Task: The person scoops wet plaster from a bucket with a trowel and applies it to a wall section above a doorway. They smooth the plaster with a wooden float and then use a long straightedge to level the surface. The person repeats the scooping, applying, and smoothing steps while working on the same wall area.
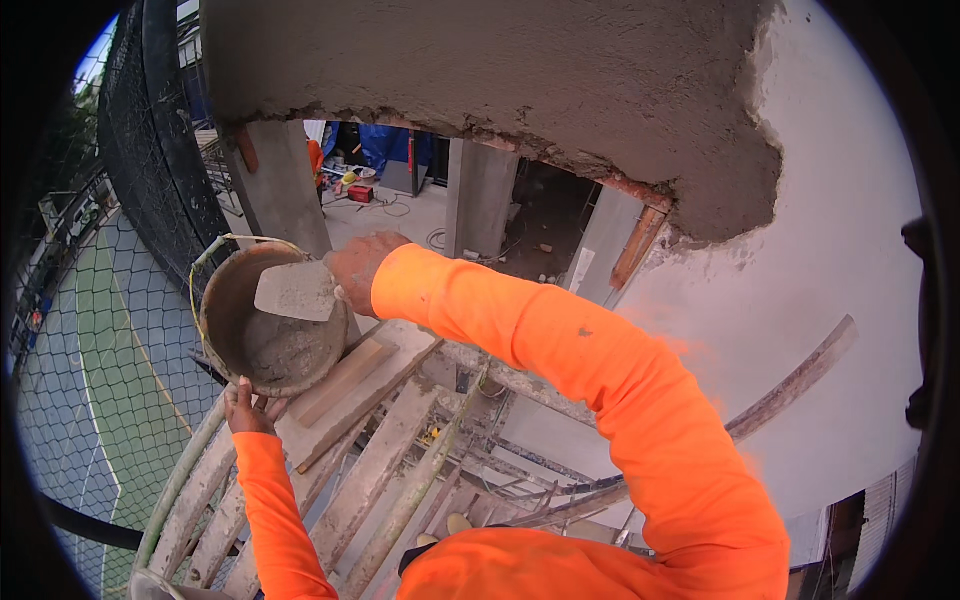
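Observation:
A round bucket [228, 300] stands at the left on wooden planks, its mouth tilted toward me. Wet grey mortar [290, 348] lies in its bottom. My left hand [250, 408] grips the bucket's near rim, fingers closed round the edge. Over the bucket's mouth, my right hand [366, 266] is closed on a trowel [296, 290] with a flat, mortar-smeared blade. The handle is hidden inside that fist. Above both hands stretches a wall band coated in rough fresh mortar [500, 70], with a ragged lower edge.
Scaffold planks [365, 480] with gaps between them lie below me. Netting [110, 400] runs along the left side, a green court beyond it. Concrete columns [480, 200] stand under the plastered band. A pale wall [840, 230] fills the right. Tools lie on the floor far below.

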Tool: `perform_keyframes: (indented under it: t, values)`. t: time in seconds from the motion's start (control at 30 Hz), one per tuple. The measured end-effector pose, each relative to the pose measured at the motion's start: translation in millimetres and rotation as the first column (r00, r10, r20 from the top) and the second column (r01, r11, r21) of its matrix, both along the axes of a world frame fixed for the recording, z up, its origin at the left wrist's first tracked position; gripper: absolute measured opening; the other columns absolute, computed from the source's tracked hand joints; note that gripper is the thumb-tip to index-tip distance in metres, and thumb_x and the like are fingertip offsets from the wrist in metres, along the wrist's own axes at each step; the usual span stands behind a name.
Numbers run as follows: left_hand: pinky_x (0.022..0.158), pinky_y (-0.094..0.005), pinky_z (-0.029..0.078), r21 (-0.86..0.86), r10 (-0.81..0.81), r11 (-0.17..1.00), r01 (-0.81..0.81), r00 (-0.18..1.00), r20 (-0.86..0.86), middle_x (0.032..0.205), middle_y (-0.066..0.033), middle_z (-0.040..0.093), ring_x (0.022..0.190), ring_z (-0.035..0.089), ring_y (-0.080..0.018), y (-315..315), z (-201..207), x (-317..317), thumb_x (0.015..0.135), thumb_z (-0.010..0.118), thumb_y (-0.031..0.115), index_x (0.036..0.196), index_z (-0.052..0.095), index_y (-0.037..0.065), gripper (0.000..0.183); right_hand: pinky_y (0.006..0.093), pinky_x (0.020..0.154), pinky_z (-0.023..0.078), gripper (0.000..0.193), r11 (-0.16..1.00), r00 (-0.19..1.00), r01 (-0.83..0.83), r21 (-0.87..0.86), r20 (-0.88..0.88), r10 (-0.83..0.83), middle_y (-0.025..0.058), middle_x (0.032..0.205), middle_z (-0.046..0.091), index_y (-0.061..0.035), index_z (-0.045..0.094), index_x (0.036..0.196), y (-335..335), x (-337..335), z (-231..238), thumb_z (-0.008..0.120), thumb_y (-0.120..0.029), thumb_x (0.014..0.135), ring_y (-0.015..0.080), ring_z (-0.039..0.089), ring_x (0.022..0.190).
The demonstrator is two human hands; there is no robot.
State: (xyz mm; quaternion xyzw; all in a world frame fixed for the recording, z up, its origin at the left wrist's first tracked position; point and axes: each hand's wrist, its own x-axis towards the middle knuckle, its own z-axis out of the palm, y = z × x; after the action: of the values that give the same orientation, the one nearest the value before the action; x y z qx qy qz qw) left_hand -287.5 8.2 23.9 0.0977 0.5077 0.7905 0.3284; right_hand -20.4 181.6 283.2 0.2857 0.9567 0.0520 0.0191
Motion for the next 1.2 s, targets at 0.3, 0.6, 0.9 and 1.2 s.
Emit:
perform_keyframes:
  t: [0.3,0.6,0.9,1.2]
  values:
    - [0.083,-0.0588,0.067,-0.007,-0.024,1.0,0.024,0.999,0.044,0.125,-0.0142,0.059,0.111,0.066,-0.0394,7.0,26.2,-6.1,0.106,0.061,0.022,0.126,0.049,0.005,0.029,0.0455,0.094,0.051,0.016,0.889,0.656,-0.191,0.417,-0.619,0.432,0.0115,0.106,0.066,-0.011,0.069,0.1,19.5,-59.2,-97.1,0.067,-0.026,0.096,0.0307,0.067,0.102]
    - [0.082,-0.0502,0.069,-0.163,0.091,0.985,-0.062,0.98,0.177,0.129,-0.0193,0.057,0.114,0.065,-0.0387,35.0,60.7,-39.0,0.106,0.058,0.024,0.128,0.05,0.004,0.031,0.052,0.124,0.028,0.06,0.99,0.953,-0.088,-0.106,-0.298,0.053,0.013,0.143,0.056,-0.0198,0.057,0.146,1.3,-19.7,-256.3,0.072,-0.024,0.087,0.0358,0.047,0.139]
    - [0.076,-0.0477,0.068,-0.24,0.105,0.96,-0.147,0.978,-0.179,0.12,-0.0126,0.06,0.107,0.066,-0.0318,-56.1,55.3,-29.1,0.099,0.071,0.029,0.118,0.055,0.006,0.034,0.0502,0.103,0.048,0.046,0.957,0.957,-0.286,-0.056,-0.064,0.283,0.0103,0.127,0.063,-0.0164,0.059,0.131,-17.3,8.0,-219.2,0.076,-0.033,0.091,0.0323,0.06,0.125]
    - [0.076,-0.0412,0.065,-0.239,-0.032,0.97,-0.03,0.967,-0.251,0.117,-0.0082,0.065,0.104,0.068,-0.0242,-72.0,18.7,-39.1,0.099,0.072,0.029,0.12,0.054,0.011,0.034,0.0496,0.107,0.045,0.05,0.982,0.998,0.03,-0.188,-0.053,-0.04,0.0131,0.131,0.063,-0.0111,0.054,0.135,-16.7,100.6,-185.1,0.073,-0.031,0.094,0.0344,0.06,0.127]
